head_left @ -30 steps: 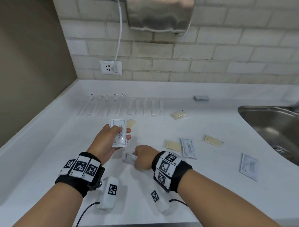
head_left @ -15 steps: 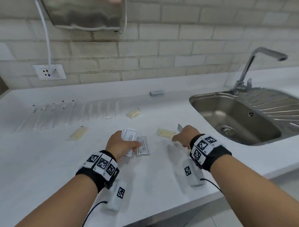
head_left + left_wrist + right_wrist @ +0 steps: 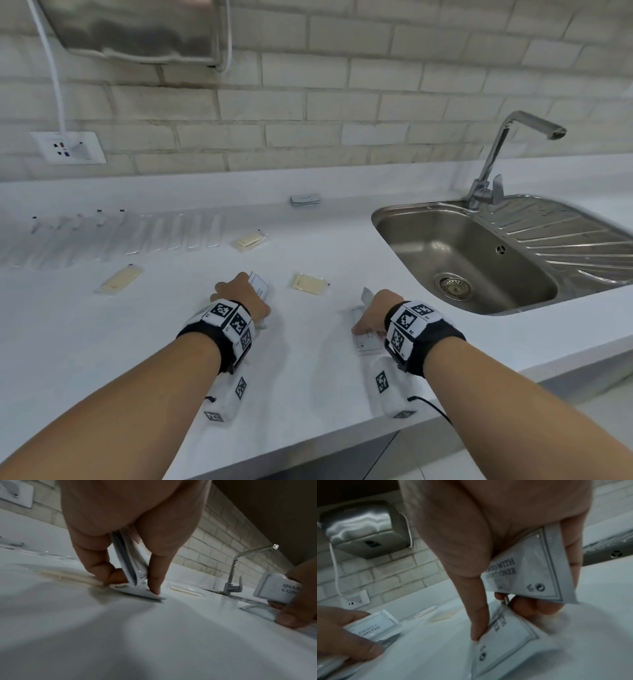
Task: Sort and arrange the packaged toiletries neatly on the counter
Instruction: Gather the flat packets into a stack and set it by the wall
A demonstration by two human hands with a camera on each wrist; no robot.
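Observation:
My left hand [image 3: 239, 298] grips a few white shampoo sachets [image 3: 130, 566] on edge, and one fingertip presses a further sachet [image 3: 145, 595] flat on the white counter [image 3: 102, 342]. My right hand [image 3: 371, 308] pinches one sachet [image 3: 530, 568] printed "with conditioner". Its forefinger [image 3: 479, 622] presses down on another sachet [image 3: 505, 649] lying near the front edge. Yellow soap packets [image 3: 310, 283] lie loose between and beyond the hands, with others at the back [image 3: 250, 240] and left [image 3: 120, 279].
A row of clear-wrapped items [image 3: 120, 236] lines the back left. A small stack of packets [image 3: 305, 199] sits by the wall. The steel sink [image 3: 479, 257] and tap [image 3: 513, 137] are to the right. A hand dryer [image 3: 137, 31] and socket [image 3: 68, 147] hang on the wall.
The view swung right toward the sink. My right hand picked up one sachet, moved right and now presses another. My left hand came down with its sachets to the counter.

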